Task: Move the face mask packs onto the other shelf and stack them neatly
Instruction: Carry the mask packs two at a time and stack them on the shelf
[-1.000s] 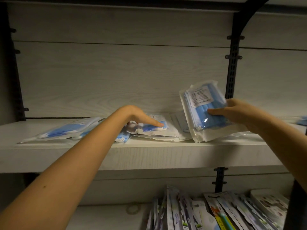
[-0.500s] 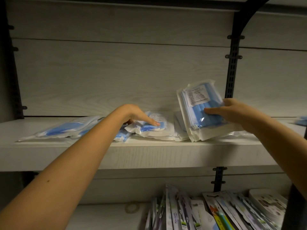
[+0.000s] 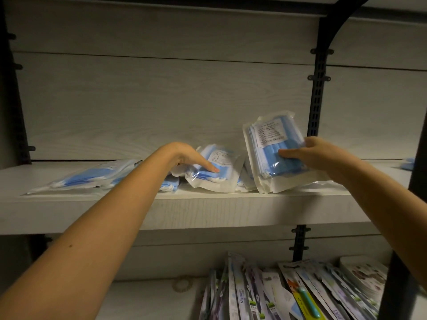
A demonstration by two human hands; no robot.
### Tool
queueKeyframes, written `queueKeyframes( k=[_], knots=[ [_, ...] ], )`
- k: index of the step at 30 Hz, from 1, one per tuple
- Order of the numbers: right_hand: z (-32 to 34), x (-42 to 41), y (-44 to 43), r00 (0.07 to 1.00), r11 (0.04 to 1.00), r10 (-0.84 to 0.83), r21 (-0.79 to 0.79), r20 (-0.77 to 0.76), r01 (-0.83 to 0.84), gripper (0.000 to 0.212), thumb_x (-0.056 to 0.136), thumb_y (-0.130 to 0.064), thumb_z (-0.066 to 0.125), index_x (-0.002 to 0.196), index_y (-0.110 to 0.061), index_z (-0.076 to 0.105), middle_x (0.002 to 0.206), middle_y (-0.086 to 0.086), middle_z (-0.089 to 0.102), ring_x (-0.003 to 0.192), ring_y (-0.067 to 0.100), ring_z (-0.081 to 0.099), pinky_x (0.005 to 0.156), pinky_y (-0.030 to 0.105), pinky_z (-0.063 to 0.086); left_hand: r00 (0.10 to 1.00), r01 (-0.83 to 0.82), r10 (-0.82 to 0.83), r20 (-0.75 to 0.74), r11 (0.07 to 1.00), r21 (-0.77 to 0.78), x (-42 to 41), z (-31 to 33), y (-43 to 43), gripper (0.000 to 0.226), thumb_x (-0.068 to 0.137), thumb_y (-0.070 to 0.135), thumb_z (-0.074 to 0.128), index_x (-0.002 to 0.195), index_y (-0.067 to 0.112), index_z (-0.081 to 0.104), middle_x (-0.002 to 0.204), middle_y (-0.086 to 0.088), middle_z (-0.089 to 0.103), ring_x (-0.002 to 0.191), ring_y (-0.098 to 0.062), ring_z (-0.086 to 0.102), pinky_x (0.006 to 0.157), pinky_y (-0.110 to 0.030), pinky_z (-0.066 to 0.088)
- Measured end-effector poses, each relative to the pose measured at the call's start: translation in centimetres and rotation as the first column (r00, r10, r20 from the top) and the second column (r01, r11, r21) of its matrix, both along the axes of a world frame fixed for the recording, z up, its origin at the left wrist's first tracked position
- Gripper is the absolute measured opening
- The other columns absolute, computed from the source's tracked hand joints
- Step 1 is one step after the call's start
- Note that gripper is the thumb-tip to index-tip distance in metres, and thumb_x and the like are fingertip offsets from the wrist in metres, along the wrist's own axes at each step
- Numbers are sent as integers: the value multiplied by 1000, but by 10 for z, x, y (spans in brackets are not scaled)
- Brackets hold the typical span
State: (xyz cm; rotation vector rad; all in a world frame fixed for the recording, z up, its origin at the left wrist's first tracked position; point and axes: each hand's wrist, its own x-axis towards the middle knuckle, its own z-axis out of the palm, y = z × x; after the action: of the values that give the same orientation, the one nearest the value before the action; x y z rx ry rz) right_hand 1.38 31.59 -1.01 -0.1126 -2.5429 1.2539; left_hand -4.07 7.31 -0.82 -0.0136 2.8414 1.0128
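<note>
Slippery plastic may let the upright bundle of face mask packs (image 3: 270, 162), gripped by the right hand (image 3: 316, 155) on the shelf (image 3: 208, 209), fan apart while the left hand (image 3: 191, 158) pinches a tilted pack (image 3: 219, 181) left of it.

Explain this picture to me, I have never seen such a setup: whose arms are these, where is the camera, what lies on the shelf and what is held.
No machine here: a person works with bare hands, and the one camera sits on their head, looking forward and down, so both arms reach in from below. The right hand holds a bundle of mask packs upright, its lower edge on the pale shelf. The left hand pinches a single pack, tilted up, thumb on top. More flat packs lie to its left. On the shelf below stand other packets.
</note>
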Motion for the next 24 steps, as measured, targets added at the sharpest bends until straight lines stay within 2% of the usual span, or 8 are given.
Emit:
queueKeyframes(
  k=[2, 5, 8, 12, 15, 18, 22, 24],
  knots=[
    [0, 3, 0, 1000, 1000, -5, -8, 4, 5, 52, 80, -33, 65, 119, -3, 50, 97, 8, 58, 89, 22, 57, 77, 33, 50, 1000, -2, 3, -10, 996, 86, 1, 0, 1, 77, 70, 34, 77, 129, -2, 43, 109, -17, 60, 94, -26, 58, 80, -33, 46],
    [0, 12, -1, 1000, 999, 3, -40, -11, -3, 39, 81, -32, 65, 108, -7, 51, 84, 3, 55, 75, 16, 55, 62, 25, 46, 992, -42, 55, -114, 992, 122, 4, 5, 1, 42, 65, 32, 82, 78, 5, 51, 61, -4, 43, 49, -14, 34, 42, -22, 29],
    [1, 21, -1, 1000, 995, 2, -98, -20, -4, 30, 82, -28, 64, 99, -11, 46, 79, 2, 53, 69, 13, 53, 57, 22, 43, 977, -11, 71, -203, 959, 282, 9, 11, -3, 37, 66, 29, 81, 66, 10, 49, 65, -4, 47, 54, -14, 38, 52, -23, 33],
    [2, 35, 5, 997, 979, -79, -188, 3, 78, 34, 79, -27, 65, 100, -9, 45, 84, 8, 52, 72, 19, 52, 68, 29, 45, 985, 81, 19, -174, 832, 549, 21, 15, -7, 23, 71, 17, 77, 87, 9, 63, 77, -6, 66, 59, -16, 63, 53, -26, 53],
    [1, 53, 11, 997, 950, -71, -306, 6, 70, 24, 77, -23, 63, 93, -7, 53, 78, 8, 57, 55, 17, 55, 48, 22, 46, 990, 131, -57, -128, 693, 709, 34, 14, -7, 16, 78, 4, 66, 95, 7, 64, 79, -9, 70, 49, -14, 66, 49, -22, 55],
    [-4, 77, 21, 995, 929, -99, -358, 15, 98, 34, 76, -24, 66, 102, -6, 55, 77, 9, 62, 35, 10, 58, 37, 16, 46, 982, 191, -128, -142, 642, 742, 48, 9, -5, 14, 81, -1, 56, 93, 4, 62, 82, -13, 70, 54, -16, 66, 53, -24, 55],
    [-15, 115, 34, 977, 902, -187, -377, 97, 210, 41, 72, -27, 71, 105, -8, 55, 83, 11, 63, 52, 17, 59, 35, 18, 46, 942, 312, -296, -160, 590, 745, 74, -7, 3, 22, 79, 4, 62, 101, 3, 62, 73, -9, 76, 59, -16, 72, 49, -24, 57],
    [-22, 136, 41, 969, 890, -206, -385, 138, 244, 44, 68, -27, 73, 104, -10, 55, 84, 12, 63, 57, 18, 58, 35, 17, 47, 909, 372, -383, -167, 563, 737, 86, -19, 9, 53, 57, 17, 81, 104, 2, 63, 79, -12, 76, 63, -19, 73, 49, -24, 57]
  ],
)
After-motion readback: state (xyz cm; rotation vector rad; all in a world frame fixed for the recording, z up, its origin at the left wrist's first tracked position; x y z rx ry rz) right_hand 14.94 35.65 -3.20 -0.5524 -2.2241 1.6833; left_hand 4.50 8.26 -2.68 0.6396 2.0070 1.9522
